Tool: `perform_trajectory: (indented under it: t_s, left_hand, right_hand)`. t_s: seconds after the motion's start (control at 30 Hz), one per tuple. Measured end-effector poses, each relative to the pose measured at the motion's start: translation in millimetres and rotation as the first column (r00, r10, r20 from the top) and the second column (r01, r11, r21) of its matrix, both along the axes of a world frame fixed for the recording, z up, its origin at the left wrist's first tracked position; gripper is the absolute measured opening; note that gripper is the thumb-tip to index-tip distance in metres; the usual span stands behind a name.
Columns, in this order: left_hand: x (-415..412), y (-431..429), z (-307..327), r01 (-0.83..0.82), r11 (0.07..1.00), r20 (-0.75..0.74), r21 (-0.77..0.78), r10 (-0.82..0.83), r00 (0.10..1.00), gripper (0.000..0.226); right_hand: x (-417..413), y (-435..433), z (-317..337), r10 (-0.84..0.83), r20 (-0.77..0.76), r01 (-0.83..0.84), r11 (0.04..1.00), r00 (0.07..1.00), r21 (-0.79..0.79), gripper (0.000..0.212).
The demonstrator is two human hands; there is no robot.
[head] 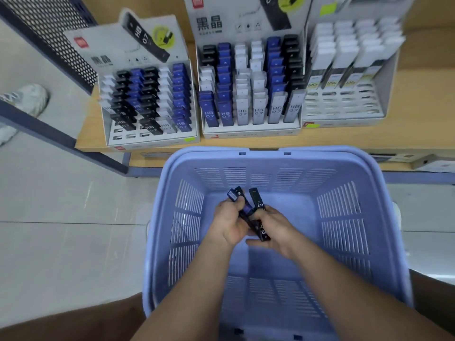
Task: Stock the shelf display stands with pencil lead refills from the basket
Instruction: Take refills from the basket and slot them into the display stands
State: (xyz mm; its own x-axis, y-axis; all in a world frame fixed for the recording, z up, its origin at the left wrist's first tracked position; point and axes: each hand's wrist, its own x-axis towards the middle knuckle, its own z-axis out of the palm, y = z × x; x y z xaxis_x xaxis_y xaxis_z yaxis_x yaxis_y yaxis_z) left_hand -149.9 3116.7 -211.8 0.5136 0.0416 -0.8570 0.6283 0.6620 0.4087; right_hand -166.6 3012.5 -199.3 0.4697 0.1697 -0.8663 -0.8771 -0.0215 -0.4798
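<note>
Gathering the last refill cases (256,196) out of the basket (349,168) looks to be the step in hand. I have both hands down inside it, and it sits close in front of me, just short of the shelf (418,139) edge. My left hand (230,223) has its fingers curled round a blue case and a dark one, which stick up past the knuckles. My right hand (273,230) grips black cases, one pointing up and one lying across the palm. The two bundles touch in the middle.

To do this well, I would square the cases so they lie parallel with the print facing one way. Then I would pass them all into one hand, so the other is free to feed them in singly. I would match colour to column. The left stand (147,94) has bare slots (123,137) in its front rows beside black and blue columns, which seems the natural home. The middle stand (248,82) looks nearly full.

The cases are slim, flat, oblong boxes in black or deep blue, with white "HB" and "07" printed near one end. They look like hard, smooth plastic, so I judge a loose fan of them could slip. The basket floor around my hands shows no others, though my arms hide part of it.
</note>
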Motion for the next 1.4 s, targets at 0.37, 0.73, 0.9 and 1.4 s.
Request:
perform_trajectory:
  t_s: [0.37, 0.73, 0.9, 1.4]
  left_hand:
    - [-16.6, 15.1, 113.4, 0.19, 0.959, 0.34, 0.211, -0.254, 0.906, 0.007]
    - [-23.5, 11.9, 210.6, 0.145, 0.899, 0.528, 0.413, -0.366, 0.767, 0.005]
    - [-23.9, 27.1, 244.0, 0.246, 0.876, 0.521, 0.416, -0.451, 0.725, 0.006]
    - [-23.3, 4.9, 258.2, 0.187, 0.67, 0.433, 0.718, -0.64, 0.634, 0.031]
  right_hand:
    - [-8.2, -29.4, 109.0, 0.277, 0.275, -0.24, 0.957, 0.921, -0.161, 0.013]
    - [-20.1, -47.7, 177.4, 0.522, 0.439, -0.428, 0.852, 0.731, -0.301, 0.03]
    - [-21.4, -55.4, 185.2, -0.091, 0.404, 0.077, 0.996, 0.91, 0.051, 0.025]
    - [-15.5, -20.0, 220.5, -0.22, 0.367, 0.056, 0.911, 0.904, 0.408, 0.022]
